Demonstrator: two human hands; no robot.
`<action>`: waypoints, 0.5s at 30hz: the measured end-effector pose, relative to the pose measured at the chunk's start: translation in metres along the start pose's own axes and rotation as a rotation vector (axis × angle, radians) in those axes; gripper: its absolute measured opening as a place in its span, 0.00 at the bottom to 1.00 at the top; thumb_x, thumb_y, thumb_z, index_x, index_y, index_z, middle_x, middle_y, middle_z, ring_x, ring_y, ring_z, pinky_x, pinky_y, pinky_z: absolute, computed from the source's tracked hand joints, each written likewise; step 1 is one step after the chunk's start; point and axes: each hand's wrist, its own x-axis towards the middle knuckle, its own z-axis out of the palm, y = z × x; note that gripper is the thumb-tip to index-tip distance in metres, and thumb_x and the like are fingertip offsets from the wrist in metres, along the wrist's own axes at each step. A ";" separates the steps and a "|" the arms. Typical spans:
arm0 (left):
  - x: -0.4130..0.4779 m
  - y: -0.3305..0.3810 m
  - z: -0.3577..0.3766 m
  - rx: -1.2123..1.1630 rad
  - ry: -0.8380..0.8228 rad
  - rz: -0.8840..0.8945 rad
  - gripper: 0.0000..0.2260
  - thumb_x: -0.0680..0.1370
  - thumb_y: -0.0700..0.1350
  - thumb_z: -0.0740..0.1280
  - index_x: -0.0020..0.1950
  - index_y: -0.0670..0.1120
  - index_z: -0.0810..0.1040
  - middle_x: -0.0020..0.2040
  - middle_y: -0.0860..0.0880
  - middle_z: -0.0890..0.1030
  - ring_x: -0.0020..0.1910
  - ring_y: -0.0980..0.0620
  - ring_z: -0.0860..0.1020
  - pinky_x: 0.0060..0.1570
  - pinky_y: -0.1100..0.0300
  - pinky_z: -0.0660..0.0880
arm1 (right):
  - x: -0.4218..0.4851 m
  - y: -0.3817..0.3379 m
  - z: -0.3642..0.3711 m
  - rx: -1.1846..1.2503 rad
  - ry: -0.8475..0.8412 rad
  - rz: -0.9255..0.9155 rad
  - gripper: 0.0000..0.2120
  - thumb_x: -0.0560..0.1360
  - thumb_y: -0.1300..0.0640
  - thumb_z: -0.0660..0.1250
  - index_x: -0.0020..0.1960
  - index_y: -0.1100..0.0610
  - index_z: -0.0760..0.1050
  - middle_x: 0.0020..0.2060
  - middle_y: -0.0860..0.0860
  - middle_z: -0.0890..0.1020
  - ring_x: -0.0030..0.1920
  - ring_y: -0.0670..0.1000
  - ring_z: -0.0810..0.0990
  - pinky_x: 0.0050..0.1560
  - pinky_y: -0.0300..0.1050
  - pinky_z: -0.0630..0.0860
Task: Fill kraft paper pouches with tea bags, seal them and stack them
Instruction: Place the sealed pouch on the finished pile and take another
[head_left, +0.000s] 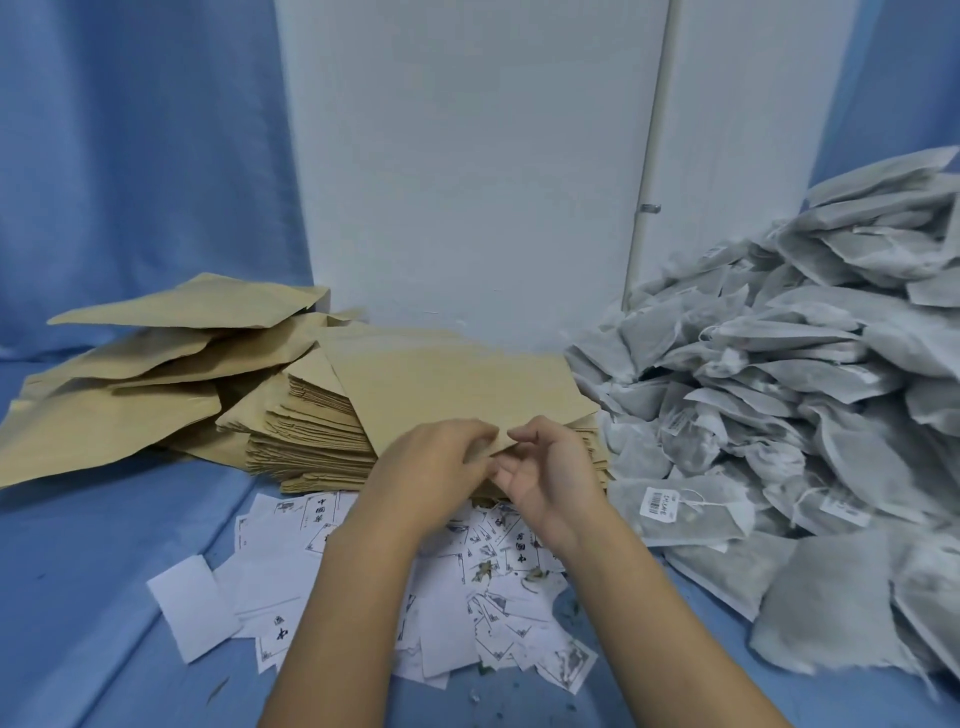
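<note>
The left hand (436, 467) and right hand (548, 480) each have the grip closed on the near edge of a kraft pouch (457, 384), above the pouch stack (311, 441).

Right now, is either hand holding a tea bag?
No, the left hand and right hand both pinch the near edge of a kraft pouch; the tea bags lie piled at the right.

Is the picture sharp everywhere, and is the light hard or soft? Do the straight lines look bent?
Head view: soft, even, bluish light, no glare; the pouch between the left hand and right hand is fairly sharp; the tea bags smear toward the right edge; the white pipe on the wall leans, a wide-angle effect.
</note>
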 end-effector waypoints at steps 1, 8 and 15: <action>0.001 -0.001 0.001 0.002 0.003 -0.012 0.16 0.79 0.47 0.63 0.66 0.54 0.75 0.64 0.53 0.78 0.64 0.52 0.74 0.62 0.53 0.70 | 0.001 0.001 -0.002 0.018 0.000 0.013 0.09 0.73 0.71 0.52 0.40 0.59 0.66 0.38 0.58 0.74 0.36 0.56 0.80 0.44 0.46 0.79; 0.003 -0.006 0.004 -0.104 0.002 -0.050 0.21 0.77 0.47 0.67 0.70 0.52 0.70 0.66 0.52 0.76 0.65 0.54 0.73 0.65 0.53 0.69 | 0.004 0.003 -0.009 0.024 -0.009 0.057 0.09 0.72 0.71 0.53 0.44 0.64 0.70 0.39 0.60 0.80 0.41 0.57 0.81 0.52 0.49 0.78; 0.005 -0.008 0.004 -0.125 0.023 -0.031 0.23 0.76 0.46 0.68 0.71 0.51 0.70 0.66 0.53 0.76 0.65 0.56 0.72 0.66 0.57 0.67 | 0.004 0.001 -0.009 0.006 -0.009 0.047 0.09 0.72 0.71 0.53 0.45 0.64 0.71 0.40 0.59 0.78 0.40 0.58 0.80 0.52 0.49 0.76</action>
